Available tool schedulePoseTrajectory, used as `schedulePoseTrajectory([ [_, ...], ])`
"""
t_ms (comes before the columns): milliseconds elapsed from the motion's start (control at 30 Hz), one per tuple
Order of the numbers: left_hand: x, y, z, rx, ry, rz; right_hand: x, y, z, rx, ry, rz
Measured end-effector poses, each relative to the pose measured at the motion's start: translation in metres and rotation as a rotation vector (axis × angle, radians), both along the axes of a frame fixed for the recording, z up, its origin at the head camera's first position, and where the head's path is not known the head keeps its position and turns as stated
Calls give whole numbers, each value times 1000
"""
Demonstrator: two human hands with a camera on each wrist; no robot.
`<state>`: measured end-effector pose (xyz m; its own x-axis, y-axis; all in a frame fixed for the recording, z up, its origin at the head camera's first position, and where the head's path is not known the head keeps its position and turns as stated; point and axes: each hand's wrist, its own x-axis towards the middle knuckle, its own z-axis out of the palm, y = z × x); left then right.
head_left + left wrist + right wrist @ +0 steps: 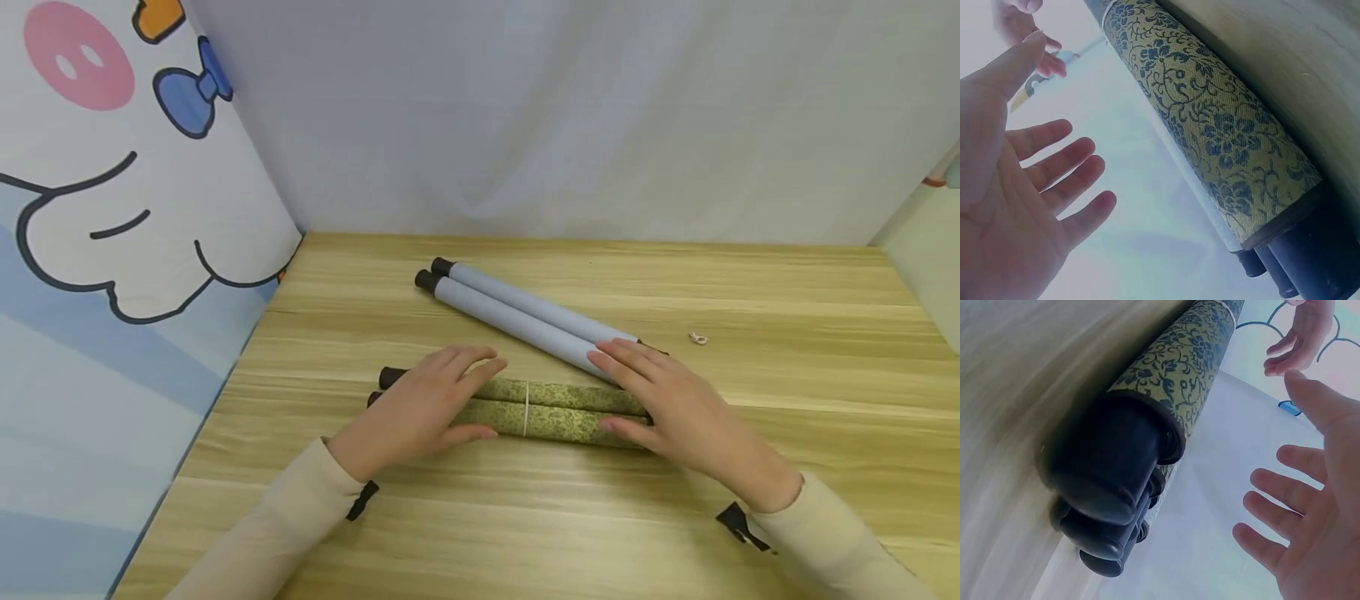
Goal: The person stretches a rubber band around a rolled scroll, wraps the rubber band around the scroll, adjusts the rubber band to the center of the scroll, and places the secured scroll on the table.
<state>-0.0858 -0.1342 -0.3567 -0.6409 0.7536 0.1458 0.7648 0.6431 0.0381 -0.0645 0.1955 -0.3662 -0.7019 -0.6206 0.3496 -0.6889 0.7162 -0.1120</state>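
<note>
Two hanging scrolls in green-gold floral brocade (570, 422) lie side by side on the wooden table, with a thin white band (527, 408) around their middle. My left hand (416, 408) hovers at their left part, fingers spread and relaxed. Toward their right end is my right hand (682, 412), also with loose, extended fingers. The left wrist view shows that palm (1010, 181) apart from the brocade, holding nothing. From the right wrist, dark rounded rod ends (1107, 469) show beside the empty right hand (1316, 506). Behind lie two pale blue scrolls (517, 321), their right ends partly hidden by the right hand.
A small, crumpled whitish loop (698, 338) lies on the table (525, 533), right of the pale scrolls. A white cloth (562, 125) hangs along the back edge, and a cartoon-printed sheet (187, 208) stands at the left.
</note>
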Motion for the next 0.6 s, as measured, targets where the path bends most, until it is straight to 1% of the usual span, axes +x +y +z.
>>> schedulePoseTrajectory([
  [133, 0, 2, -1, -3, -5, -10, 0, 1, -2, 16, -8, 9],
  [333, 0, 1, -6, -4, -10, -15, 2, -2, -7, 11, -27, 22],
  [600, 0, 3, -12, 5, -22, -44, 5, -2, -12, 12, -42, 3],
])
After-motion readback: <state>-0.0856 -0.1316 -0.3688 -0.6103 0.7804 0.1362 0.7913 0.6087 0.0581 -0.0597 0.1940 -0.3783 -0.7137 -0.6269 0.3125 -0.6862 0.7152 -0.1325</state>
